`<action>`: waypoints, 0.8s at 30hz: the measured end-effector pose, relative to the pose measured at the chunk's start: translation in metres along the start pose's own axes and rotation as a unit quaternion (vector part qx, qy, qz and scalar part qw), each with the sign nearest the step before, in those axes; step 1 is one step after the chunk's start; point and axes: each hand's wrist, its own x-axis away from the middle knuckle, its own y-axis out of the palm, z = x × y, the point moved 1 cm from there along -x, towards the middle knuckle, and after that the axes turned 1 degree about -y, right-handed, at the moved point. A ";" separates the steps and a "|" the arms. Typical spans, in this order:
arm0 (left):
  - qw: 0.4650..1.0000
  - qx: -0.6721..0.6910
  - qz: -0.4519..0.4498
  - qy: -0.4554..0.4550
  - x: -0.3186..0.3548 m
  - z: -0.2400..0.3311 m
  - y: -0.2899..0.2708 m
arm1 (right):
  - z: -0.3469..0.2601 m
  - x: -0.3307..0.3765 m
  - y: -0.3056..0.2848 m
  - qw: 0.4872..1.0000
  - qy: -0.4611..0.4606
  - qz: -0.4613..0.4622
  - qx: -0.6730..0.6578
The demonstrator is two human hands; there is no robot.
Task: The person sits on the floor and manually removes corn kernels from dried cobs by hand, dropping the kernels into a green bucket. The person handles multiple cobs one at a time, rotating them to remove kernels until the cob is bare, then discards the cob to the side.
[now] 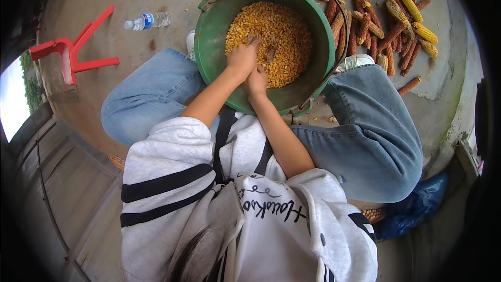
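Yellow corn kernels [287, 36] lie loose in a deep green bucket [211, 47] between my bent knees. Both hands are inside it, close together above the near left part of the kernels. My left hand [243, 58] is closed, its back turned up; a small brownish piece [253, 38] shows at its fingertips, too unclear to name. Just below and to the right, my right hand [257, 79] is closed too, against the left one. What its fingers hold, if anything, is hidden.
Reddish bare cobs [360, 26] and several yellow ears of corn [409, 5] are heaped right of the bucket, whose wire handle [342, 13] leans that way. To the left are a water bottle [148, 21] on its side and a red plastic stool [68, 55]. A blue bag [412, 209] lies behind my right knee.
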 end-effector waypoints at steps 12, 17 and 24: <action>0.999 0.038 0.020 -0.025 0.037 -0.004 -0.014 | -0.003 -0.001 0.001 1.000 -0.028 0.008 -0.012; 0.997 0.029 0.020 -0.070 0.027 -0.039 0.008 | -0.065 0.036 0.000 0.999 0.029 -0.020 -0.030; 0.950 0.275 0.145 -0.009 0.033 -0.004 -0.014 | -0.047 0.006 -0.009 0.989 -0.144 0.018 0.004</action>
